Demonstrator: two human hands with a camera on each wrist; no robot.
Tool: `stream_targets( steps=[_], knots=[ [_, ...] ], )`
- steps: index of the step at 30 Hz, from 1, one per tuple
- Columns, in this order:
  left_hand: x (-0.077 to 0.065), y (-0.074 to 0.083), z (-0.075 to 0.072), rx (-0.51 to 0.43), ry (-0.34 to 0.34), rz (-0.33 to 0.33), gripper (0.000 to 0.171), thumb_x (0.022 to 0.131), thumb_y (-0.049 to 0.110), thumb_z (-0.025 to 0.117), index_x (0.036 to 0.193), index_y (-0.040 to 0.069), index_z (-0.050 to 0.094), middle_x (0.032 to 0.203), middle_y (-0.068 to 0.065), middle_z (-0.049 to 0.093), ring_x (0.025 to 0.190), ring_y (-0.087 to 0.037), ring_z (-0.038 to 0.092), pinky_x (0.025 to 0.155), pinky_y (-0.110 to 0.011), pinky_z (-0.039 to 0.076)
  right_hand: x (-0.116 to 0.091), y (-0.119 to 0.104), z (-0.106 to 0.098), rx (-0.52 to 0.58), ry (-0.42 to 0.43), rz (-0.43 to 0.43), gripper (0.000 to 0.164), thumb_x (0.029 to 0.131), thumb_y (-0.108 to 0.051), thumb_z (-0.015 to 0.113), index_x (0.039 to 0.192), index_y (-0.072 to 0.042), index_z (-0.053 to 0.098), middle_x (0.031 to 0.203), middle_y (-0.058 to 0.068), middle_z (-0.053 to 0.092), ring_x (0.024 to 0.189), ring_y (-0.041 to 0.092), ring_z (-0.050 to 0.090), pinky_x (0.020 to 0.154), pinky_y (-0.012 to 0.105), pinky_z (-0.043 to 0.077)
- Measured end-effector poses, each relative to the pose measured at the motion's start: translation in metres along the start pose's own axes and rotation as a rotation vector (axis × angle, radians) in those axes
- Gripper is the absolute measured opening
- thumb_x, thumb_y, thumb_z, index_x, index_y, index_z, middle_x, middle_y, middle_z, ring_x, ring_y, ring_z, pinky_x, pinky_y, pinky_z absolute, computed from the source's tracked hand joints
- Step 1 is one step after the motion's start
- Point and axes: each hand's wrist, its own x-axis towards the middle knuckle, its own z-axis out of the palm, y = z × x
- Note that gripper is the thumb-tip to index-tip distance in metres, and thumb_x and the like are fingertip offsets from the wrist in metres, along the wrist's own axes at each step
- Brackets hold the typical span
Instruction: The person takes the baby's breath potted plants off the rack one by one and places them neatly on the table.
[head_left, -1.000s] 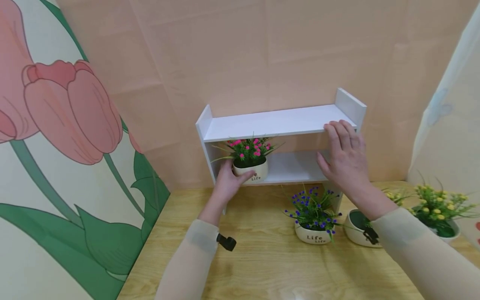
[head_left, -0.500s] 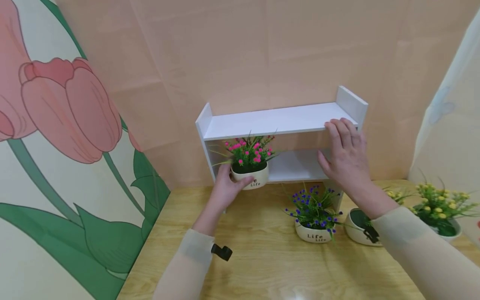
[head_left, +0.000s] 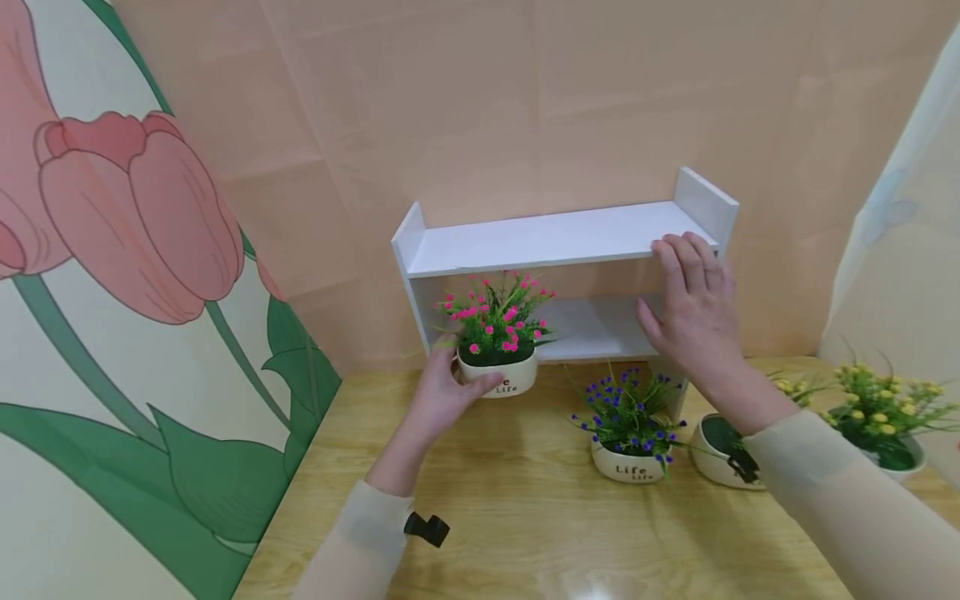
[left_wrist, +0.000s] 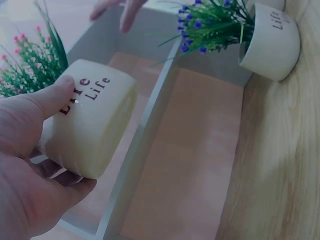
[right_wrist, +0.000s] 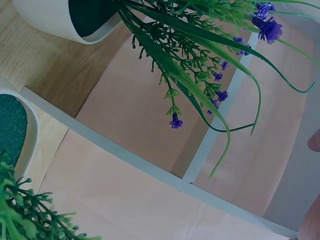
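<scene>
My left hand [head_left: 442, 389] grips a white oval flowerpot [head_left: 517, 379] with pink flowers [head_left: 498, 321], thumb across its "Life" lettering and fingers behind. In the left wrist view the flowerpot [left_wrist: 95, 120] is held off the shelf boards, in front of the white shelf [left_wrist: 132, 170]. My right hand [head_left: 693, 304] rests on the front edge of the top board of the shelf [head_left: 555, 237], near its right end. Only bits of the right hand's fingers [right_wrist: 310, 220] show at the edge of the right wrist view.
A pot with blue-purple flowers [head_left: 630, 462] stands on the wooden table [head_left: 525, 517] before the shelf's right leg. Further right are a pot [head_left: 723, 467] partly behind my right forearm and a yellow-flowered pot [head_left: 885, 417]. A tulip-printed panel [head_left: 142, 233] borders the left side.
My left hand has drawn the pink-flowered pot forward off the lower shelf board, toward me and lower in view. The right hand has stayed on the top board's edge.
</scene>
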Motion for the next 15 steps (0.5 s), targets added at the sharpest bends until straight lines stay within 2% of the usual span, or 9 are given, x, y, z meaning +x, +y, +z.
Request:
stream_targets(
  steps=[4, 9, 15],
  knots=[
    [-0.008, 0.001, -0.002, 0.004, -0.016, 0.011, 0.089, 0.090, 0.020, 0.096, 0.162, 0.002, 0.047, 0.159, -0.014, 0.049, 0.144, -0.031, 0.055, 0.119, -0.048, 0.048, -0.001, 0.000, 0.000, -0.004, 0.000, -0.001, 0.082, 0.092, -0.020, 0.074, 0.162, 0.000, 0.037, 0.161, 0.027, 0.038, 0.158, 0.046, 0.026, 0.117, 0.072, 0.028],
    [-0.017, 0.000, -0.004, -0.015, -0.036, 0.008, 0.091, 0.089, 0.016, 0.096, 0.164, 0.008, 0.045, 0.162, -0.013, 0.046, 0.147, -0.032, 0.054, 0.119, -0.048, 0.047, -0.001, 0.000, 0.000, -0.013, -0.010, 0.001, 0.083, 0.092, -0.020, 0.075, 0.163, -0.001, 0.037, 0.162, 0.026, 0.037, 0.159, 0.046, 0.025, 0.117, 0.072, 0.028],
    [-0.028, -0.004, -0.004, -0.006, -0.052, -0.028, 0.091, 0.088, 0.011, 0.096, 0.163, 0.007, 0.045, 0.162, -0.013, 0.046, 0.150, -0.034, 0.051, 0.121, -0.047, 0.045, -0.001, 0.000, 0.001, -0.010, 0.002, -0.003, 0.082, 0.092, -0.021, 0.075, 0.162, -0.001, 0.038, 0.161, 0.026, 0.038, 0.158, 0.046, 0.026, 0.115, 0.072, 0.029]
  ],
)
